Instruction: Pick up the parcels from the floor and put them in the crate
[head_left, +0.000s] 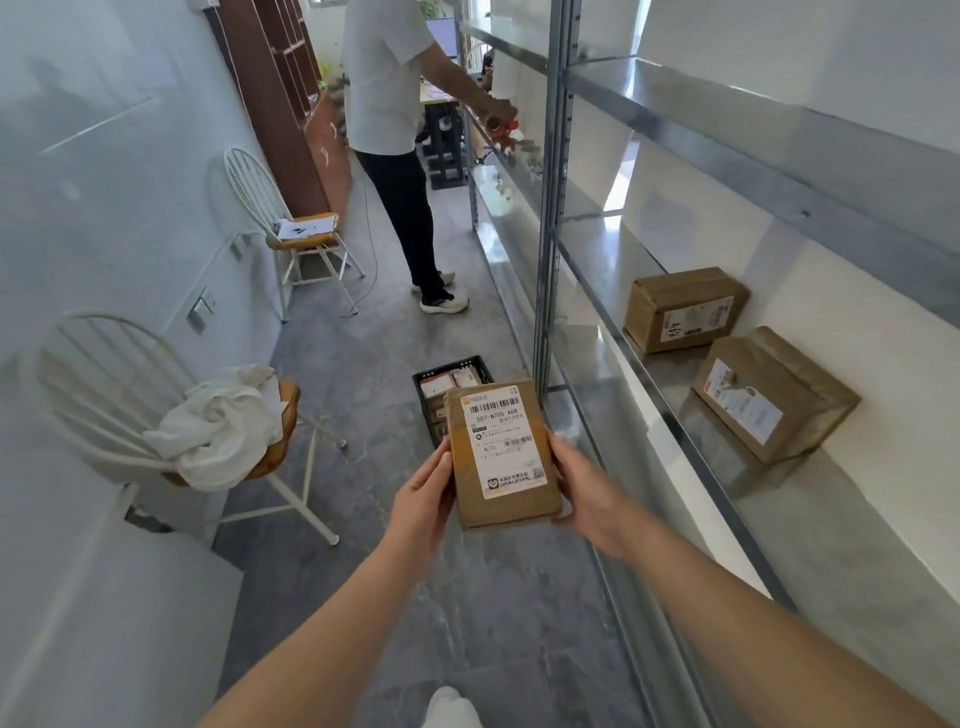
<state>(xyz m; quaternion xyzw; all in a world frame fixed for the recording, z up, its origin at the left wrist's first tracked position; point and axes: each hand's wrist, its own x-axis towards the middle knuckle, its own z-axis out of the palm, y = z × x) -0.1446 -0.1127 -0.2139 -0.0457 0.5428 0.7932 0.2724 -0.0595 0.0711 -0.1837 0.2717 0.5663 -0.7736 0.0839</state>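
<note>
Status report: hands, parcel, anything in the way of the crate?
Left hand and right hand grip parcel by its sides. Parcel up off floor, label up. Crate ahead on floor, parcels inside; person stands beyond it.

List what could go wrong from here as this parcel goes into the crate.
1. The parcel is held by its edges between the left hand and right hand, high above the floor; a slip would drop it.
2. The crate already holds other parcels, so this one may sit crooked on top.
3. The crate lies close to the shelf post, which an arm might bump while bending down.
</note>
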